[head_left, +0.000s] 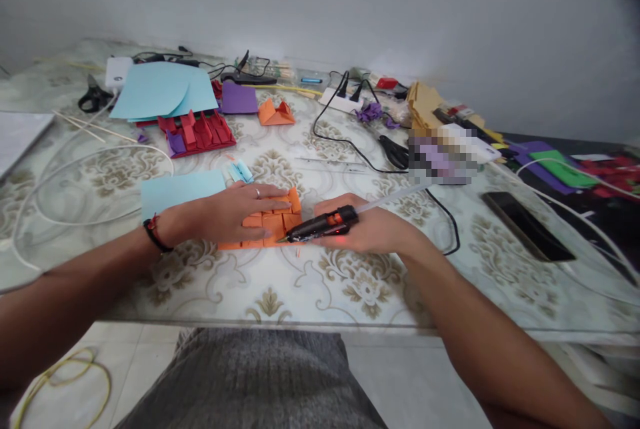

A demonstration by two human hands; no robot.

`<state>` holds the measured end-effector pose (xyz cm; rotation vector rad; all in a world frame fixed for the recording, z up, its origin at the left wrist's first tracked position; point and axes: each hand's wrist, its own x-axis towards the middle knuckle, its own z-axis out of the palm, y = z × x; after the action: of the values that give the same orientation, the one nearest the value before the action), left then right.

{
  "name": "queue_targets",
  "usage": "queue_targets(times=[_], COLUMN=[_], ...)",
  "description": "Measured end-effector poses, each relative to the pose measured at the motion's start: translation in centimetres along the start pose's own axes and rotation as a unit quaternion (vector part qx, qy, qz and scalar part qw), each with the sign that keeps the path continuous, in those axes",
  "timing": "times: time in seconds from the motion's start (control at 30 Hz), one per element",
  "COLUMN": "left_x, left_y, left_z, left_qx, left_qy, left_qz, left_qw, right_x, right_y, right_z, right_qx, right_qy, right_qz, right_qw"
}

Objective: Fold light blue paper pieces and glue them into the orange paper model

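Note:
My left hand [235, 212] lies flat with fingers stretched over an orange folded-paper piece [275, 223], which has raised box-like sections. My right hand [373, 225] is wrapped round a black glue gun [325, 223] with a lit red light. The nozzle points left, at the near edge of the orange piece; whether it touches I cannot tell. A clear glue stick [397, 196] sticks out of the gun's back end. Beside my left hand lie a light blue paper sheet [180, 192] and a small light blue folded piece [241, 172].
Behind stand a red folded-paper piece [203, 133], light blue sheets [160, 90], purple paper [239, 98] and an orange folded piece [277, 113]. Scissors [93, 95] lie far left. A power strip [341, 100] feeds a black cord. A phone [527, 225] rests at right.

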<state>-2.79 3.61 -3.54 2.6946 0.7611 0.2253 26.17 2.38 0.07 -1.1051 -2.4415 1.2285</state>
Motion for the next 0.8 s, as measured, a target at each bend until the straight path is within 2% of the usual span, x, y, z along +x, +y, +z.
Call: queue_targets(times=[0.1,0.2,0.37,0.53,0.8], left_x=[0.0,0.0,-0.2,-0.2,-0.1], left_y=[-0.4,-0.8,-0.9,-0.7,-0.5], left_z=[-0.1,-0.3,-0.8,-0.9,-0.9], left_qx=[-0.025,-0.062,-0.089,-0.078,-0.068], left_qy=[-0.003,0.001,-0.012,-0.025,-0.028], left_qz=[0.02,0.039,0.057,0.031,0.027], left_qw=[0.999,0.997,0.994,0.996,0.997], right_x=[0.3,0.5,0.9,1.2,1.3], right_y=[0.2,0.3,0.3,0.6,0.5], right_z=[0.1,0.4,1.1,1.6,1.9], right_qx=[-0.005,-0.009,-0.036,-0.048,-0.051], right_qy=[-0.002,0.005,0.057,0.063,0.086], right_qz=[-0.062,-0.091,-0.076,-0.073,-0.066], right_qw=[0.998,0.996,0.995,0.994,0.993])
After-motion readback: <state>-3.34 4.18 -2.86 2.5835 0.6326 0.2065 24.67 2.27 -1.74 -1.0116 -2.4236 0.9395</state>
